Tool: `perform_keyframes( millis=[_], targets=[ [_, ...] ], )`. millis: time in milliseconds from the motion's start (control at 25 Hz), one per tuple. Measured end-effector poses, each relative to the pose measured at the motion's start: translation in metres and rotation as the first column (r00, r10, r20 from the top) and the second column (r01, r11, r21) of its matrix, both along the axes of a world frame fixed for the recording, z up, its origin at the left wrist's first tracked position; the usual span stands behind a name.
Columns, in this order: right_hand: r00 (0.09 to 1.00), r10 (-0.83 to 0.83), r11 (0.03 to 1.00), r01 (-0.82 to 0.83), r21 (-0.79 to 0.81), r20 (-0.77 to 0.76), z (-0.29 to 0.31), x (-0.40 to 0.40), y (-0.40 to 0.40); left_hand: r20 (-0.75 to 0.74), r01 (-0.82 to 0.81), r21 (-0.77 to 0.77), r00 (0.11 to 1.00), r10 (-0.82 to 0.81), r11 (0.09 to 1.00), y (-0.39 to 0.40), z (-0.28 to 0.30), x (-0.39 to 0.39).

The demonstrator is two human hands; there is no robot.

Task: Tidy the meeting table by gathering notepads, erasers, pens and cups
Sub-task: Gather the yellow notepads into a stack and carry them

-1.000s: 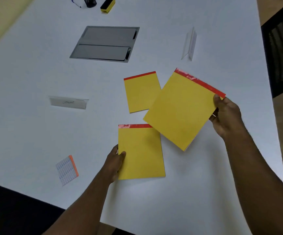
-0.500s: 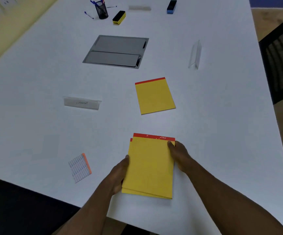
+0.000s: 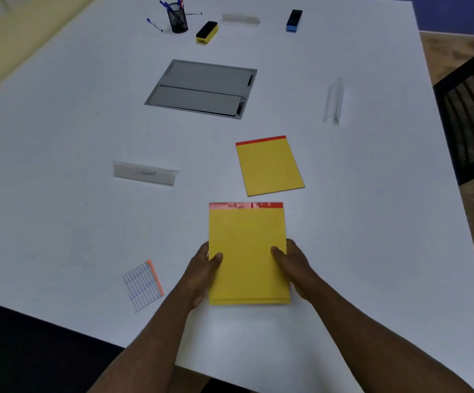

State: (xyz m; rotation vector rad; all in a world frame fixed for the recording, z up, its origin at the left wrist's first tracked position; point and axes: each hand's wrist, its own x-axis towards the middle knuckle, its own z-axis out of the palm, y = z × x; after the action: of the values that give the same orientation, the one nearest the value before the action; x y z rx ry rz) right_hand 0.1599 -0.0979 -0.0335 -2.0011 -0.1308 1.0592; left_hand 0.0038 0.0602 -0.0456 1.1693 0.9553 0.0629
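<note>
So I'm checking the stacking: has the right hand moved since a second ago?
Yes. The right hand came in leftward, away from the lone notepad, onto the stacked notepads opposite the left hand.

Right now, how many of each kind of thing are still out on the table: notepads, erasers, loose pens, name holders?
Yellow notepads: 3, two stacked between left hand and right hand, one lying alone
Small orange-edged pad: 1
Erasers: 2, yellow and blue
Pen cup: 1
Loose pens: 2
Clear name holders: 3
Total: 12
</note>
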Motion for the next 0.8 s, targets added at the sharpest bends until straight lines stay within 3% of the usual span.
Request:
perform_keyframes(
  millis=[120, 320, 600, 800],
  targets=[
    [0.988, -0.016, 0.992, -0.004, 0.129, 0.152, 0.01, 0.0, 0.021, 0.008, -0.052, 0.282, 0.999, 0.052, 0.958, 0.019, 0.014, 0.014],
    [0.957, -0.054, 0.951, -0.038, 0.308, 0.285, 0.008, 0.002, 0.042, 0.101, -0.134, 0.388, 0.99, 0.102, 0.912, 0.034, 0.023, 0.024],
    [0.964, 0.012, 0.969, -0.077, 0.236, 0.265, -0.025, -0.003, 0.033, -0.022, 0.011, 0.56, 1.0, 0.001, 0.829, 0.018, -0.009, 0.015],
    [0.896, 0.066, 0.982, -0.137, 0.132, 0.439, -0.028, 0.013, 0.043, -0.005, 0.003, 0.581, 1.0, 0.0, 0.814, 0.038, -0.014, 0.02]
  ],
)
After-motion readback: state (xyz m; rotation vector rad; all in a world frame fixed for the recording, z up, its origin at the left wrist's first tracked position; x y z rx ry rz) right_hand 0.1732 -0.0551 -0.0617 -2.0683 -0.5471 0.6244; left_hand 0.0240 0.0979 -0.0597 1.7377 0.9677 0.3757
